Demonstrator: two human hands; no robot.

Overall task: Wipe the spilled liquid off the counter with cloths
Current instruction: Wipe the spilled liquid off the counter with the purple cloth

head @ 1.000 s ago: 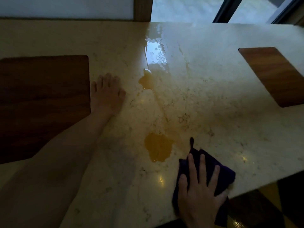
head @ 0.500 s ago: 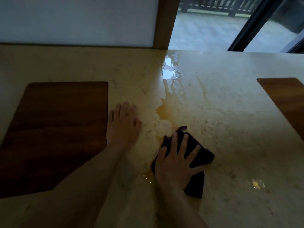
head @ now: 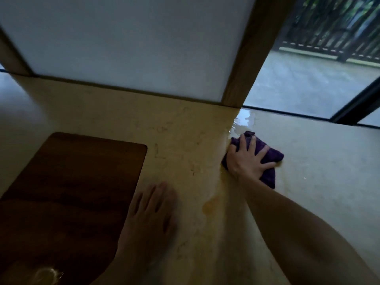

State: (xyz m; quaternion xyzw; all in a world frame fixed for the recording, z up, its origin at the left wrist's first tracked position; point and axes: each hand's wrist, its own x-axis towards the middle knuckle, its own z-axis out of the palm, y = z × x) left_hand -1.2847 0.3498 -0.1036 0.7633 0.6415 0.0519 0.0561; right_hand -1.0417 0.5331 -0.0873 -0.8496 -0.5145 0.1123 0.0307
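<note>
A dark purple cloth (head: 269, 156) lies bunched on the pale marble counter (head: 320, 165), far from me near the back edge. My right hand (head: 246, 159) presses flat on it with fingers spread. Clear wet liquid (head: 240, 123) glistens just beyond the cloth by the wooden post. A faint amber smear (head: 209, 204) of liquid stays on the stone nearer to me. My left hand (head: 153, 210) rests flat on the counter, fingers straight, holding nothing, beside the wooden board.
A dark wooden board (head: 70, 194) is set in the counter at the left. A white panel (head: 131, 44) and a wooden post (head: 253, 58) stand along the back edge. Glass (head: 308, 83) looks out on a wet terrace at the right.
My right hand has pushed the cloth away from me along the spill, from the near edge to the back of the counter. The amber puddles it crossed are mostly gone. My left hand stayed put.
</note>
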